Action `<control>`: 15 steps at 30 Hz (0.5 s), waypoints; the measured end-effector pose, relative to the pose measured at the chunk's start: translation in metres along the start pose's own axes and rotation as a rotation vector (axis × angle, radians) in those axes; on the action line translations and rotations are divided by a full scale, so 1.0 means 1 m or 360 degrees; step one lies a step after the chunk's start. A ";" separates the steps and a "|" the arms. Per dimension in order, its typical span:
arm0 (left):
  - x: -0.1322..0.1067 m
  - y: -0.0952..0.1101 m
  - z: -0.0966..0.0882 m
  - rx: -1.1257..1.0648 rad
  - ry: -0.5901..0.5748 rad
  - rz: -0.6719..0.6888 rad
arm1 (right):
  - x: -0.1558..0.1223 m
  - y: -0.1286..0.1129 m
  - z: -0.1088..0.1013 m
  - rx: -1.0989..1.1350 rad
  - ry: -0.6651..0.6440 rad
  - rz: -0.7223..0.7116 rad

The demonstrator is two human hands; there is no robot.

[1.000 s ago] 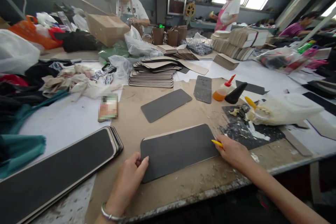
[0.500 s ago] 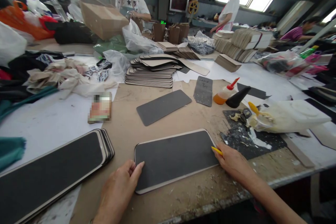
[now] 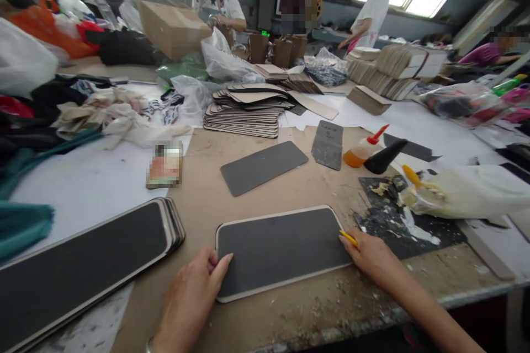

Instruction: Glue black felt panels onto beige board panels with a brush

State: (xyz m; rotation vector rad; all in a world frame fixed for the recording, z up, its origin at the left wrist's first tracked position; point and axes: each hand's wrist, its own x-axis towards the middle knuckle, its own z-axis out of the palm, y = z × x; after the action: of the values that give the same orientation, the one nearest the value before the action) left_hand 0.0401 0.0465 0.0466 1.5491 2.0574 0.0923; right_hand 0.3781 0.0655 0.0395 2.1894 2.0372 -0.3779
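Person's left hand (image 3: 188,298) is resting half-open against the left edge of a black-faced panel (image 3: 281,251) lying on brown cardboard (image 3: 298,309) near them, while the right hand (image 3: 370,256) is pinching a yellow stick (image 3: 348,238) by the panel's right end.

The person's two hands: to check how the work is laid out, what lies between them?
In the head view, a black-faced panel with rounded corners and a pale edge lies between the left hand and the right hand, which holds a thin yellow stick.

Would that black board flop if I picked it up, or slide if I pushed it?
The black board looks fairly stiff: it lies flat, with a thick pale edge. It is probably light for its size, like card. It may slide if pushed across the brown sheet.
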 end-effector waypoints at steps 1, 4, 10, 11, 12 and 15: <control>-0.001 0.002 -0.001 -0.0012 0.0028 0.0000 | 0.002 0.003 0.002 -0.0018 -0.0006 0.0001; -0.004 0.006 -0.002 -0.0032 0.0099 0.0015 | 0.008 0.013 0.012 -0.0063 -0.0022 -0.0015; -0.006 0.007 -0.003 -0.0019 0.0154 0.0031 | 0.017 0.022 0.021 -0.0075 -0.0016 -0.0067; -0.007 0.007 -0.002 -0.0018 0.0159 0.0041 | 0.017 0.021 0.020 -0.0081 -0.0021 -0.0057; -0.007 0.006 -0.002 -0.0016 0.0160 0.0050 | 0.017 0.020 0.018 -0.0091 -0.0032 -0.0048; -0.009 0.007 -0.002 -0.0020 0.0169 0.0076 | 0.016 0.015 0.012 -0.0143 -0.0081 -0.0043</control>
State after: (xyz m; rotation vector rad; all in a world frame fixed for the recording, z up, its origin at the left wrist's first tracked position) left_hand 0.0466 0.0418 0.0545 1.6176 2.0969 0.2094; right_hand 0.3924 0.0769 0.0222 2.0812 2.0180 -0.3339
